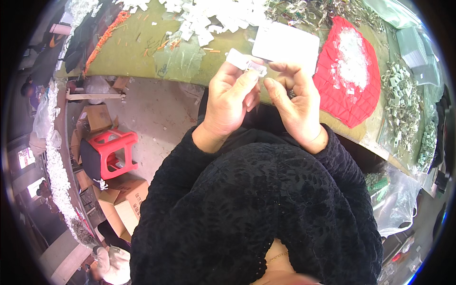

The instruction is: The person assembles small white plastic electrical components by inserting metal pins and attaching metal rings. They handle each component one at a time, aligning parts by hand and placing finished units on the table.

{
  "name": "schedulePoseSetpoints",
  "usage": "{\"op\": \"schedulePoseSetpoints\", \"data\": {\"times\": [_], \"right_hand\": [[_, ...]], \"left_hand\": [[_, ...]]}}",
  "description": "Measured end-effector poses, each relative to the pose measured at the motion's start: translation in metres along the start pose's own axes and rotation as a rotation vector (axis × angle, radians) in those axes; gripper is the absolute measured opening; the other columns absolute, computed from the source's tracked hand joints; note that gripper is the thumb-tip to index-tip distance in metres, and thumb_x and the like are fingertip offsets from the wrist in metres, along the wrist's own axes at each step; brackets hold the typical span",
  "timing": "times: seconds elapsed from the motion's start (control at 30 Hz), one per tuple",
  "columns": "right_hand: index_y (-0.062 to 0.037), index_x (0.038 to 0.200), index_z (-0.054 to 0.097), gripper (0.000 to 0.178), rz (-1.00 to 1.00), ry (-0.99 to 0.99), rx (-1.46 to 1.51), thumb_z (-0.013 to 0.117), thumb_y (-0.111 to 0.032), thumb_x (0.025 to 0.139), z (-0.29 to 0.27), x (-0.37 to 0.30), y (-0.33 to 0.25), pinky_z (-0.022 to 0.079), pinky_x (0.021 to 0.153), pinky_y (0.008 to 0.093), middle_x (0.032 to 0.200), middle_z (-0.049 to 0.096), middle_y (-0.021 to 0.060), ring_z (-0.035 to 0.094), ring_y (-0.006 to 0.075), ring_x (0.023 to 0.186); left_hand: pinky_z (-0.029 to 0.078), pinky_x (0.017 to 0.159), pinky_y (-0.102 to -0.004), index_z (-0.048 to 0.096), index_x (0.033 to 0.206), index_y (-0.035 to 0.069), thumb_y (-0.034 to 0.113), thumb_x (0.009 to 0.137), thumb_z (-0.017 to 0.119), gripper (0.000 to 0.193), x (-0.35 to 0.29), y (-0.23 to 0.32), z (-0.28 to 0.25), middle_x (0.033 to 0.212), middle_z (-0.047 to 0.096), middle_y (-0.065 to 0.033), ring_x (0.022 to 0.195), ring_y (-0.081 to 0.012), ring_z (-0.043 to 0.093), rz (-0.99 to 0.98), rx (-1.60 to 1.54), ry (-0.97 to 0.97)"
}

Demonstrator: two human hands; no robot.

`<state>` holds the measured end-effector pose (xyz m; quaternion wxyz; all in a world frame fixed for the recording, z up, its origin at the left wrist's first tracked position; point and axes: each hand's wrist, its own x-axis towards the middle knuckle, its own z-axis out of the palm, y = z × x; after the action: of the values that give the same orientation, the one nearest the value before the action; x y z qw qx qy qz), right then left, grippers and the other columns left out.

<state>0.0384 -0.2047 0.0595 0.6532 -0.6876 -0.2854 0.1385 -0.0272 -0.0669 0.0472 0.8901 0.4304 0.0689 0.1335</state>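
Pinching white tag point(236, 59) and small clear piece point(257, 71) in left hand point(225, 102), with tight grip between thumb and fingers, by edge of table point(137, 52), left of red cloth point(327, 90). Curling right hand point(304, 102) just beside small clear piece, with narrow grip; cannot tell whether holding anything. Seemingly working small clear piece against white tag. Calling next, likely, for steady left pinch and careful closing of right fingertips on small clear piece. Having loose clear bits point(352, 57) on red cloth, white tags point(209, 16) heaped left of it.
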Motion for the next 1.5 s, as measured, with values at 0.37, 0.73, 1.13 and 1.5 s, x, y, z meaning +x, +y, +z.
{"op": "schedulePoseSetpoints", "data": {"times": [0.37,0.73,1.13,1.5], "right_hand": [[-0.0024,0.093,0.062,0.010,-0.186,0.083,-0.329,0.068,-0.003,0.085,-0.004,0.001,-0.006,0.050,0.059,0.0263,0.075,0.066,0.0069,0.062,0.0111,0.063],[0.0016,0.096,0.059,0.012,0.350,-0.083,0.207,0.060,-0.010,0.093,-0.004,0.004,0.000,0.048,0.061,0.0226,0.080,0.066,0.0046,0.061,0.0084,0.068],[-0.0027,0.100,0.069,0.013,-0.321,0.068,-0.568,0.064,-0.009,0.089,-0.034,0.086,0.005,0.054,0.074,0.0381,0.090,0.069,0.0167,0.068,0.0324,0.085],[-0.0005,0.092,0.066,0.016,-0.303,-0.235,-1.001,0.069,-0.014,0.084,-0.030,0.144,0.054,0.050,0.074,0.0419,0.086,0.064,0.0190,0.063,0.0369,0.082]], "left_hand": [[0.038,0.053,-0.0188,0.057,0.113,0.003,0.002,0.095,0.053,0.018,-0.008,-0.004,0.016,0.088,0.057,0.0017,0.065,-0.0014,0.046,0.090,0.250,0.149],[0.039,0.050,-0.0224,0.058,0.114,0.001,0.009,0.099,0.049,0.019,-0.005,-0.004,-0.001,0.074,0.055,-0.0010,0.058,-0.0058,0.047,-0.150,-0.192,0.038],[0.049,0.047,-0.0261,0.056,0.128,-0.005,0.010,0.099,0.054,0.032,0.007,0.031,-0.054,0.107,0.066,-0.0173,0.062,-0.0144,0.060,-0.129,-0.237,-0.060],[0.056,0.050,-0.0283,0.049,0.135,-0.008,0.010,0.097,0.058,0.043,0.012,0.024,-0.060,0.119,0.063,-0.0258,0.075,-0.0180,0.066,-0.260,-0.255,-0.001]]}}
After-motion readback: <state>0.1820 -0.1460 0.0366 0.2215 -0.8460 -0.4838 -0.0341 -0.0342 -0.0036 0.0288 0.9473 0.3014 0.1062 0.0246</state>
